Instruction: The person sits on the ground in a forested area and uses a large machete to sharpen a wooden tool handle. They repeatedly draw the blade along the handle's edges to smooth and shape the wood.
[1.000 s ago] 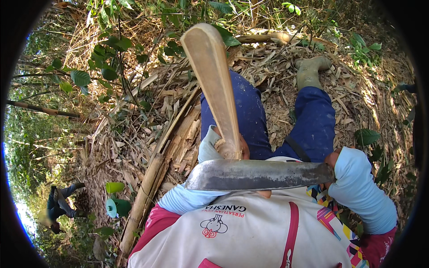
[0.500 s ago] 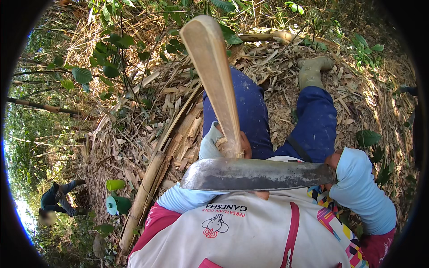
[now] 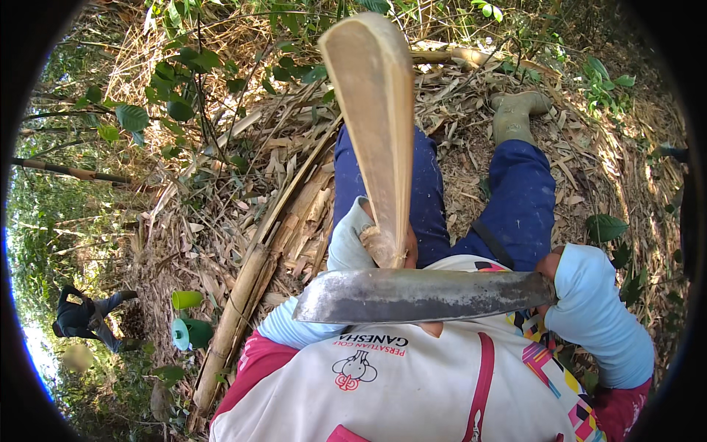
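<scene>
A pale carved piece of wood [image 3: 379, 125], broad at its far end and narrow at the near one, stands up from my left hand [image 3: 411, 249]. My left fingers are closed around its narrow end, partly hidden behind the wood and a light blue sleeve. In my right hand [image 3: 547, 267] is a machete, whose handle is mostly covered by my grip. Its dark, worn blade [image 3: 427, 295] points left across my front, just below the wood's narrow end. Whether blade and wood touch, I cannot tell. A bit of skin shows below the blade.
My legs in blue trousers [image 3: 515, 199] and a boot [image 3: 515, 114] stretch ahead over dry leaves. A long split bamboo pole [image 3: 236, 313] lies to the left. Beyond it are a green bucket [image 3: 195, 334], a lime container [image 3: 185, 299] and a bending person [image 3: 92, 317].
The wood's broad end has swung a little to the right and its narrow end has come slightly nearer. The blade sits slightly lower. The person far left has shifted posture.
</scene>
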A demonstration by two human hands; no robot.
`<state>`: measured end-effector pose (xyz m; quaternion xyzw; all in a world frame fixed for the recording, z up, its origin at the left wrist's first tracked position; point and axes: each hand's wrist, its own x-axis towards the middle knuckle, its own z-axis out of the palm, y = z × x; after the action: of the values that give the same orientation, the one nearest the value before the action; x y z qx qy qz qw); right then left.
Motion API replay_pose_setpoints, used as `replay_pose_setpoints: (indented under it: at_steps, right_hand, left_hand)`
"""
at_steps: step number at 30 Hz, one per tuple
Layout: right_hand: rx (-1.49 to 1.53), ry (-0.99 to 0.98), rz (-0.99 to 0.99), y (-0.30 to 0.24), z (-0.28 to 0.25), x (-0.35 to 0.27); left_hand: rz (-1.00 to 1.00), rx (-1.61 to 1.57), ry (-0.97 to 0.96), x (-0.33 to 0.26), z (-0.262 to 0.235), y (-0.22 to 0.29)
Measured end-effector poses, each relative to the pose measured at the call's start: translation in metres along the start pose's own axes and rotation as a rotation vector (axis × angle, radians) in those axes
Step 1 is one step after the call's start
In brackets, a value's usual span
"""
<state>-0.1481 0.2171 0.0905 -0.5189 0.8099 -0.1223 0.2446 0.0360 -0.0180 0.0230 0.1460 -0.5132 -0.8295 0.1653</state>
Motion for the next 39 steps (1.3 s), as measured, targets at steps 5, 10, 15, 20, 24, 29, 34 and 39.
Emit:
replay_pose_setpoints:
  at_steps: [5, 10, 15, 20, 24, 29, 34, 39]
  right_hand:
    - [-0.063, 0.026, -0.045, -0.003, 0.0, 0.002]
    - [-0.086, 0.024, -0.052, -0.003, 0.0, 0.004]
    - [-0.109, 0.021, -0.037, -0.006, -0.003, 0.007]
    - [-0.148, 0.033, -0.049, -0.006, -0.005, 0.006]
    - [-0.15, 0.032, -0.017, -0.006, -0.006, 0.005]
    - [-0.158, 0.069, 0.018, -0.005, -0.006, 0.002]
    - [-0.141, 0.056, 0.057, -0.004, -0.005, -0.001]
    - [-0.143, 0.033, 0.112, -0.006, -0.008, -0.003]
  left_hand:
    - [-0.002, -0.019, -0.032, 0.0, -0.006, -0.002]
    - [-0.045, -0.154, 0.014, 0.002, -0.002, -0.004]
    - [0.038, -0.04, -0.086, 0.005, -0.008, -0.004]
    - [0.045, 0.001, -0.048, 0.005, -0.004, -0.004]
    - [0.021, -0.047, -0.031, 0.005, -0.003, -0.005]
    - [-0.008, -0.047, 0.029, 0.005, -0.005, -0.008]
    - [-0.033, 0.048, 0.102, 0.004, -0.008, -0.012]
    - [-0.013, 0.012, 0.086, 0.004, -0.005, -0.011]
